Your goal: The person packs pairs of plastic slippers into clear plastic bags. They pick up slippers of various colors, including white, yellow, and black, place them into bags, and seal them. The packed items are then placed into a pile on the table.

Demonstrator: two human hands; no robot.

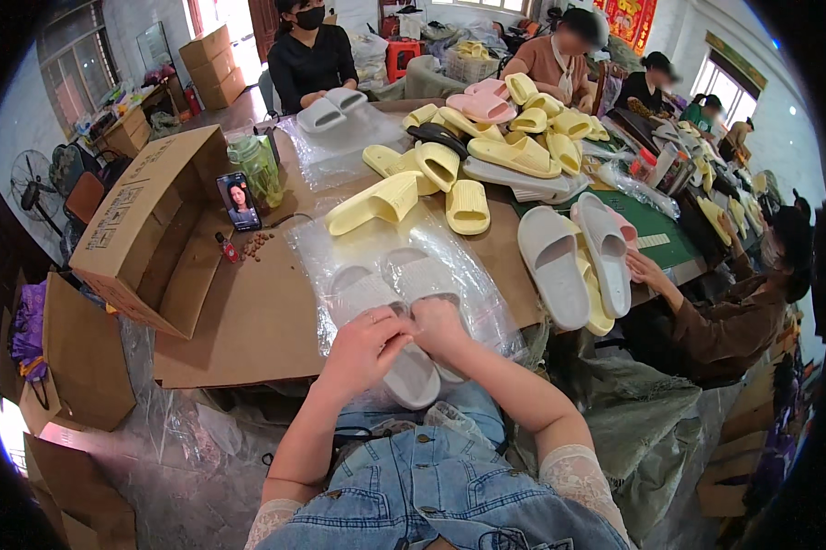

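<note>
A pair of pale grey slippers (413, 380) lies at the table's front edge, heels toward me. Their front halves look covered by a clear plastic bag (486, 291), whose film shines over the straps. My left hand (369, 346) is closed over the middle of the left slipper, thumb and fingers pressed together. Close beside it, my right hand (438, 326) is closed over the right slipper, knuckles up. What the fingertips hold is hidden. Just beyond the bag lies a yellow slipper (372, 206), with another yellow slipper (468, 207) to its right.
A heap of yellow slippers (515, 154) fills the table's far middle. Grey slippers (554, 266) are stacked at right, near a co-worker's hand (649, 273). An open cardboard box (147, 229) stands left, with a phone (239, 202) beside it. More people sit around the table.
</note>
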